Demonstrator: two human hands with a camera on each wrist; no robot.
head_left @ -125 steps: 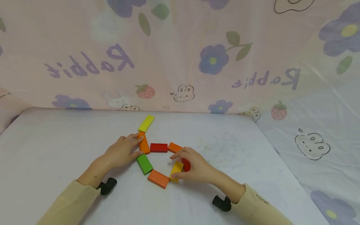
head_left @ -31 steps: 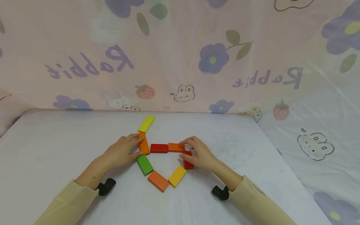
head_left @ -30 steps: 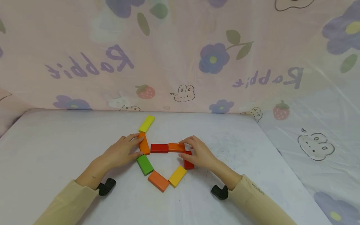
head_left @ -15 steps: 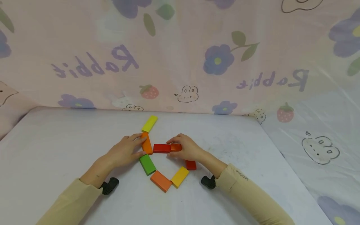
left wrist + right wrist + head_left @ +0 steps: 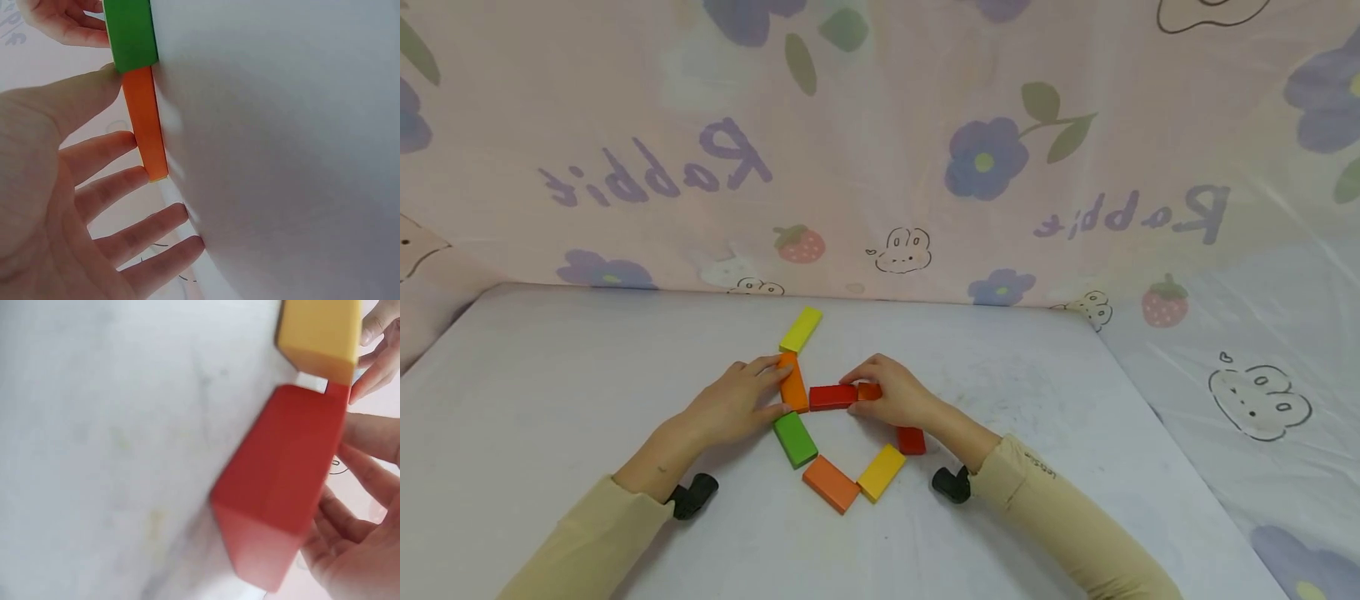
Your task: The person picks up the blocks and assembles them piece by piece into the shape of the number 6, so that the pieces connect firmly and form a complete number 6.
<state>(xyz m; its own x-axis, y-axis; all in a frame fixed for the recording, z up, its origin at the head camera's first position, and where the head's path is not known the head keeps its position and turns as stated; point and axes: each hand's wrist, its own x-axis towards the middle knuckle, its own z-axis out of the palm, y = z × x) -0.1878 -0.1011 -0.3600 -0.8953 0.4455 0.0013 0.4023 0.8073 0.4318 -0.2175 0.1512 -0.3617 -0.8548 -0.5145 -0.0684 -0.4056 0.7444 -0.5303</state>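
My left hand (image 5: 733, 402) rests at an orange block (image 5: 793, 383); in the left wrist view its thumb and fairly straight fingers touch that block's edge. A green block (image 5: 795, 440) adjoins the orange one's near end. My right hand (image 5: 891, 393) pinches the right end of a red block (image 5: 830, 397), index finger on the far side, thumb on the near side. Under that hand, a second orange block (image 5: 869, 391) is partly hidden. Below the right wrist lies another red block (image 5: 912, 441), large in the right wrist view.
A yellow block (image 5: 801, 330) lies at the orange block's far end. An orange-red block (image 5: 831, 484) and an amber block (image 5: 882, 472) form the near side of the ring. All lie on a white table (image 5: 1037, 383) before a printed curtain (image 5: 850, 150). Each wrist carries a black device (image 5: 694, 497).
My right hand has moved left, from the right-hand red block and orange block to the red block in the row. That block has tilted slightly. My left hand stays at its orange block.
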